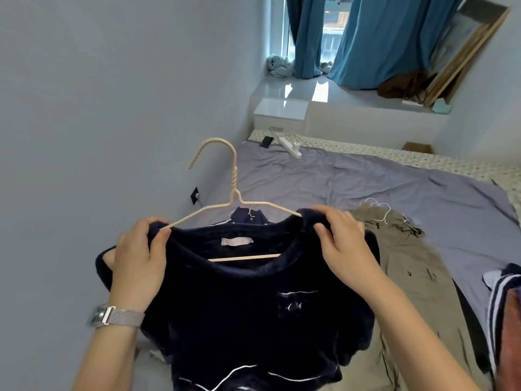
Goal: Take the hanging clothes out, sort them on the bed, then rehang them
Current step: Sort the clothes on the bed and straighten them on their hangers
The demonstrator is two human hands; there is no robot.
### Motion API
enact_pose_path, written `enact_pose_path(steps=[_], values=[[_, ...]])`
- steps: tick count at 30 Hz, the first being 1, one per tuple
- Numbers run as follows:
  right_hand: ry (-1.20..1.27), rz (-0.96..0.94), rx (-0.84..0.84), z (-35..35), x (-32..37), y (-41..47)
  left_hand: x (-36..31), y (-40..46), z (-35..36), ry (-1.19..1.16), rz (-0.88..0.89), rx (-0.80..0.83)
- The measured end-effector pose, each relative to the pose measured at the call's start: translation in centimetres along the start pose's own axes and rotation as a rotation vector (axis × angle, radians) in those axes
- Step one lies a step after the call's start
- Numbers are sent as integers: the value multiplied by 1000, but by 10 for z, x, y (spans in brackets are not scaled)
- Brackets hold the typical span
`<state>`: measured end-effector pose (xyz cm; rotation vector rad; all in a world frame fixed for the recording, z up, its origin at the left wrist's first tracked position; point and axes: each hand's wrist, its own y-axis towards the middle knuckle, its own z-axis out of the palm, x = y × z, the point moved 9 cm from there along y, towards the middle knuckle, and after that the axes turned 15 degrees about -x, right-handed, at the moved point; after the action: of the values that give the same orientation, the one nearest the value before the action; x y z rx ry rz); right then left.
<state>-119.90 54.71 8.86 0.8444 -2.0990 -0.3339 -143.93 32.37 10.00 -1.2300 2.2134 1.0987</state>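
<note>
Both hands hold a dark navy top (248, 311) up over the near end of the bed (366, 179), with a cream hanger (234, 193) inside its neck. The left hand (138, 263) grips the top's left shoulder, fingers curled round the fabric and the thumb pressing at the hanger's arm end; a metal-band watch (115, 316) sits on that wrist. The right hand (344, 238) grips the right shoulder, its fingers bunching the cloth over the hanger's other arm. The hanger's hook rises above the collar, tilted toward the left wall, and its lower bar shows through the neck opening below a pale label (236, 241). Behind the top, on the lilac sheet, lies a second navy garment (251, 217) on a hanger, and to the right an olive garment (408, 258) lies flat, also on a hanger. A white power strip (290, 148) rests near the bed's far end, below blue curtains (380, 38).
</note>
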Motion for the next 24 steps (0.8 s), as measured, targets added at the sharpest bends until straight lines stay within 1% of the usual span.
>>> enact_pose_path(steps=[2, 4, 6, 8, 12, 15, 18, 19, 21, 24], values=[[33, 29, -40, 13, 0, 30, -3, 38, 17, 12, 43, -3], [65, 49, -41, 34, -7, 54, 3, 72, 50, 18, 68, 51], [73, 70, 48, 73, -28, 72, 21, 102, 97, 44, 64, 126], [17, 85, 151, 124, -61, 88, 48, 127, 155, 81, 61, 205], [-119, 151, 315, 226, -131, 107, 106, 153, 282, 91, 2, 443], [-212, 265, 426, 283, -180, 106, 143, 156, 361, 91, -34, 565], [-359, 286, 567, 329, -218, 87, 178, 142, 421, 98, -63, 671], [-402, 283, 605, 338, -226, 77, 187, 133, 434, 110, -59, 695], [-432, 350, 669, 349, -245, 46, 198, 111, 449, 104, -72, 710], [-442, 417, 788, 343, -266, -12, 203, 65, 455, 69, -110, 778]])
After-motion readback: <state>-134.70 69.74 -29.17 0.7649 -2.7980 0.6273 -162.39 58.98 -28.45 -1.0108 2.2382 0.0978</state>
